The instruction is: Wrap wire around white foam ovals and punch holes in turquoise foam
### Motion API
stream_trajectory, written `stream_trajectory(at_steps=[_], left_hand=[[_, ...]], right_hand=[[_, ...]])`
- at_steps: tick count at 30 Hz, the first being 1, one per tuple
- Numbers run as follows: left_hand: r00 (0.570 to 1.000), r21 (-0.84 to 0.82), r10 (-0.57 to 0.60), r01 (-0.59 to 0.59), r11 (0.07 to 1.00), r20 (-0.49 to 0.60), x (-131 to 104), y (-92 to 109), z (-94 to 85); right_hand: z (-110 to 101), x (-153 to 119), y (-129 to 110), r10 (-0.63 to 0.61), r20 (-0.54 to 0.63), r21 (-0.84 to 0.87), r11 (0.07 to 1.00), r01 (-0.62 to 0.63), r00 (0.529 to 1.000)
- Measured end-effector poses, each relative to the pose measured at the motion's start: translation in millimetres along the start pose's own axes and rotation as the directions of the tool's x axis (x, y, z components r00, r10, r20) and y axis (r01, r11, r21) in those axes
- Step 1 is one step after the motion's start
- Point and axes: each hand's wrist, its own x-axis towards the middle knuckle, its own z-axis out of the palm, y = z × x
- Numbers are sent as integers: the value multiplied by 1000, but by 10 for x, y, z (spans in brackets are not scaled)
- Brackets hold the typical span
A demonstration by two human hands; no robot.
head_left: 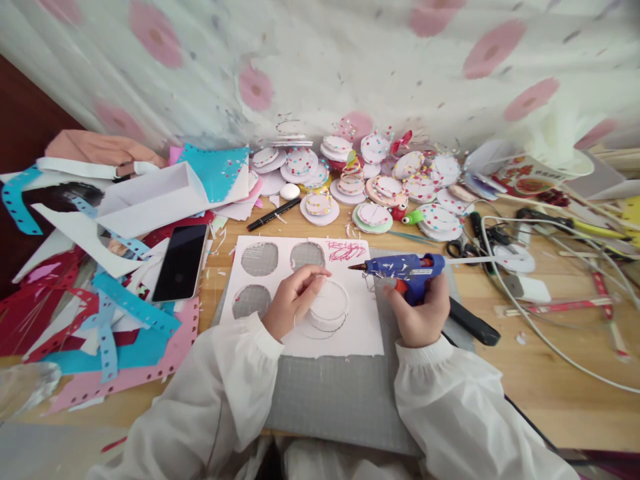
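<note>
My right hand point(425, 308) is wrapped round a blue glue gun point(405, 267), its dark nozzle pointing left and a white glue stick out of its back. My left hand point(296, 300) pinches the upper left edge of a small round white paper piece point(329, 300) with a thin rim. Beneath that piece lies a white paper sheet point(367, 333) with round holes cut in it and red scribbles at its top right. The sheet rests on a grey cutting mat point(340, 400). The nozzle is apart from the round piece.
Decorated paper discs point(373, 217) crowd the back. A black marker point(273, 215), a phone point(181, 263) and coloured paper scraps point(130, 303) lie left. At right are scissors point(463, 248), a looping white cable point(520, 313), pliers point(575, 223) and a paper tub point(537, 175).
</note>
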Motion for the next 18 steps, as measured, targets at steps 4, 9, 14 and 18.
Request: stream_trajectory(at_steps=[4,9,14,18], left_hand=[[998,-81,-31,35,996,56,-14,3,3],[997,-110,-12,20,994,73,-16,7,4],[998,-159,5,5,987,64,-11,26,10],[999,-161,-10,17,987,46,-13,28,16]], right_hand=[[0,-2,5,15,8,16,1000,-15,1000],[3,-3,2,4,8,4,1000,-4,1000],[4,-5,17,-5,2,-9,1000,5,1000],[0,-7,34,-7,2,-21,1000,7,1000]])
